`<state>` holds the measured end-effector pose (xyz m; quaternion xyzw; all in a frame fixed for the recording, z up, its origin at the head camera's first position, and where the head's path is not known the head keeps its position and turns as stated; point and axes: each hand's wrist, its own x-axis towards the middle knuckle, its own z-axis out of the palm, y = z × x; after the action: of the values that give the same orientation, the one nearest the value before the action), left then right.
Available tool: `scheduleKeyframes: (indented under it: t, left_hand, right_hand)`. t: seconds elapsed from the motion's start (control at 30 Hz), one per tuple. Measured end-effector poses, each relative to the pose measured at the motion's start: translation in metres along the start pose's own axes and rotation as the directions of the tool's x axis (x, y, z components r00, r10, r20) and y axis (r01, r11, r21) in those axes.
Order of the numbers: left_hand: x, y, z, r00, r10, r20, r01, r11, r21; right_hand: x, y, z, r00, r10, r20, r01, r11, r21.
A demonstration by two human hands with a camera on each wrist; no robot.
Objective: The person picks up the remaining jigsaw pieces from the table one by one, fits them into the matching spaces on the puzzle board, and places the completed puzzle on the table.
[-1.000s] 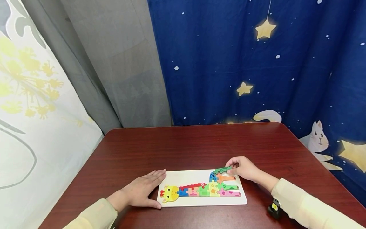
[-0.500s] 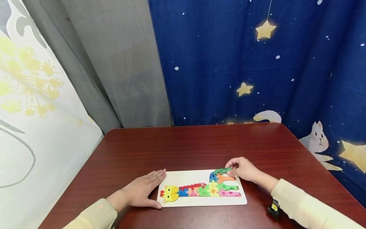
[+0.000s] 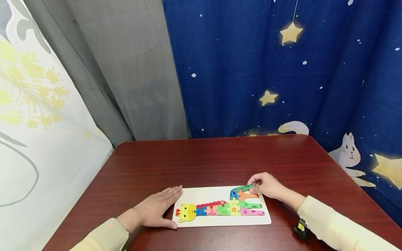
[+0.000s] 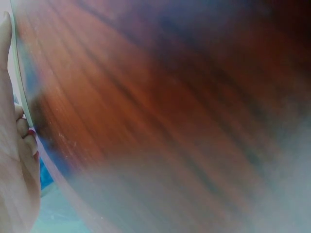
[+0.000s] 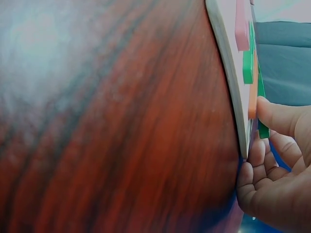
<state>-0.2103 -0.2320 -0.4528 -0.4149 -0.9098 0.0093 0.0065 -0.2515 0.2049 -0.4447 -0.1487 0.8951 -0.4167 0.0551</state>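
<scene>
A white puzzle board [image 3: 204,194] carries a giraffe made of bright jigsaw pieces, its yellow head [image 3: 187,212] to the left and its legs to the right. My left hand [image 3: 157,208] lies with straight fingers along the board's left edge. At the upper right corner my right hand [image 3: 267,184] pinches the end of the dark green leg piece [image 3: 243,188] between thumb and fingers. The right wrist view shows that green piece [image 5: 263,132] beside the thumb, just beyond the orange leg [image 5: 253,94]; the other fingers curl by the board's edge.
The dark red wooden table [image 3: 194,160] extends beyond the board to a rounded far edge. Behind it hang a grey curtain [image 3: 132,69] and a blue starry curtain [image 3: 232,69]. A black device [image 3: 301,230] is strapped under the right sleeve.
The dark green leg piece has come down from a raised tilt to sit level beside the blue and orange pieces. My right hand sinks slightly with it; the left stays still.
</scene>
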Motion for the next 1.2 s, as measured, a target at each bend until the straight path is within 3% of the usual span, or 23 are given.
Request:
scheduleKeyframes:
  t: [0.5,1.2]
  left_hand:
    - [0.0007,0.0002,-0.0002,1.000,0.001,0.003,-0.001,1.000,-0.004]
    - [0.0003,0.0000,0.0001,1.000,0.002,0.001,-0.002,1.000,0.005]
  right_hand:
    - [0.0010,0.0045,-0.0031,0.997,-0.039,0.071,0.039,0.999,0.006]
    - [0.0071,0.0076,-0.0026,0.995,-0.006,0.095,0.006,1.000,-0.005]
